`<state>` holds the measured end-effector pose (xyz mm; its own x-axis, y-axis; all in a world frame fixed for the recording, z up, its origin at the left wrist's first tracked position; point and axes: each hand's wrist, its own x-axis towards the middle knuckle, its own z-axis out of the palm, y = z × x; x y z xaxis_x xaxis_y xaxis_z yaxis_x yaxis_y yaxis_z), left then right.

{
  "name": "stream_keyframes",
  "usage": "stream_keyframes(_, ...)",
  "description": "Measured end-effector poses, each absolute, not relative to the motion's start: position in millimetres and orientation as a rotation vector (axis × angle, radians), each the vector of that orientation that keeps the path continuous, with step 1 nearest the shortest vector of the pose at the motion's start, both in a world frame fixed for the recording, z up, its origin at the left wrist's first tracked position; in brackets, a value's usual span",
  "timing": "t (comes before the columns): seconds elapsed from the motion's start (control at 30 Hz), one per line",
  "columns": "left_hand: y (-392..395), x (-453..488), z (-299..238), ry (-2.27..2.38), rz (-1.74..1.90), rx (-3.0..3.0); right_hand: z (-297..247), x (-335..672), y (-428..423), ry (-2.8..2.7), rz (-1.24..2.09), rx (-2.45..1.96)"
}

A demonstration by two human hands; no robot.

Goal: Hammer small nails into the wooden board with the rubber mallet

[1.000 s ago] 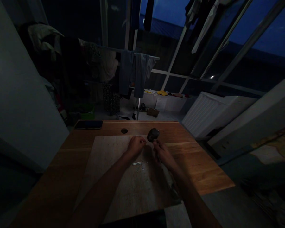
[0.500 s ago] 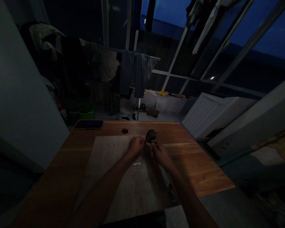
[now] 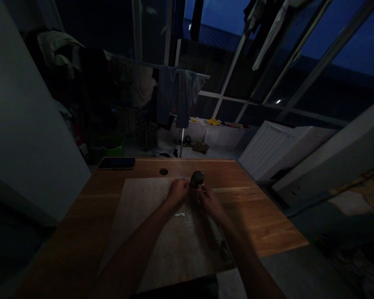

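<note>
Feed's dark, but I can read most of it. Closest to me: a dark cloth (image 3: 179,289) at the bottom edge, then a pale board (image 3: 174,253) lying flat on the wooden desk (image 3: 252,199). I've got small silvery hardware (image 3: 181,215) loose mid-board, between the two forearms, no hand on it.

Right hand (image 3: 208,199): grip clamped on the hammer (image 3: 198,179), close behind its dark, rounded head. Head sits near the board's far edge, just beside the left fingertips.

Left hand (image 3: 178,190): at the far edge of the board, fingers curled, thumb side toward the hammer. Too dim at the tips; I can't tell whether that grip is pinched on something or merely bent. A row of small dark spots (image 3: 148,189) runs along the board, left of that hand.

Past the board: round hole (image 3: 163,171) in the desk, phone (image 3: 116,163) flat at the far left corner. Beyond the desk I see a green basin (image 3: 115,143), a cardboard box (image 3: 200,147), a white ribbed unit (image 3: 262,147) right, jeans (image 3: 166,97) on a clothes rack (image 3: 202,76), then window frames (image 3: 221,99) against blue sky.
</note>
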<state>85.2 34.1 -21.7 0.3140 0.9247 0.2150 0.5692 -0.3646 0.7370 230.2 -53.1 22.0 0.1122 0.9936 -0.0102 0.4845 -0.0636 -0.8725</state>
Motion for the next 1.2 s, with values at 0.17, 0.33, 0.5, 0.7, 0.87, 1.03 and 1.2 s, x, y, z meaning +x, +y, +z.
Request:
stream_keyframes(0.17,33.0,84.9,-20.9,1.306,0.862,2.024,25.9,231.4,-54.5,-1.438,0.896,-1.615)
stream_keyframes(0.33,32.5,85.2,-21.7,1.298,0.891,2.004,25.9,229.2,-55.9,-1.425,0.925,-1.625)
stream_keyframes(0.5,33.3,85.6,-22.8,1.318,0.895,2.001,26.9,228.1,-57.9,-1.420,0.926,-1.638)
stream_keyframes(0.7,32.2,85.3,-20.5,1.317,0.881,1.991,28.2,225.5,-58.8,-1.462,0.820,-1.676)
stream_keyframes(0.87,32.0,85.1,-19.4,1.313,0.869,1.976,28.5,226.2,-59.4,-1.495,0.818,-1.706)
stream_keyframes(1.03,34.6,85.2,-25.4,1.304,0.896,1.981,31.0,224.6,-60.9,-1.470,0.813,-1.665)
stream_keyframes(1.2,35.4,85.3,-29.0,1.316,0.909,1.994,22.8,225.0,-60.4,-1.491,0.768,-1.705)
